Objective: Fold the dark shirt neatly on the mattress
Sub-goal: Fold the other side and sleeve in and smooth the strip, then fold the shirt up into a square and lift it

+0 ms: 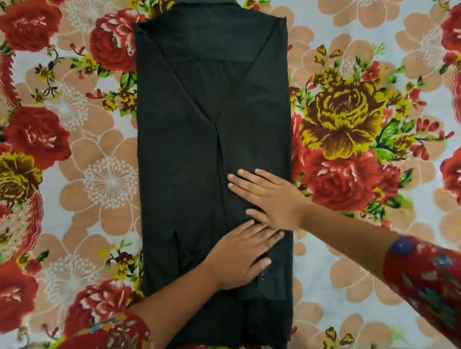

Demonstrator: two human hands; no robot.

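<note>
Head view: hands (242,257) (268,196) flat on shirt (193,109), edges straight

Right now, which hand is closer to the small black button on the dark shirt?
Left. The left hand lies flat just beside the small black button; the right hand rests farther up the dark shirt.

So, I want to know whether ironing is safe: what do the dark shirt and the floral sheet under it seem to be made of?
The dark shirt looks like thin woven cloth, perhaps cotton or a blend: matte, no sheen, folds lying flat with sharp edges. Its cuff button looks like glossy plastic. The floral sheet seems a printed, matte woven fabric; exact fibre cannot be told.
</note>
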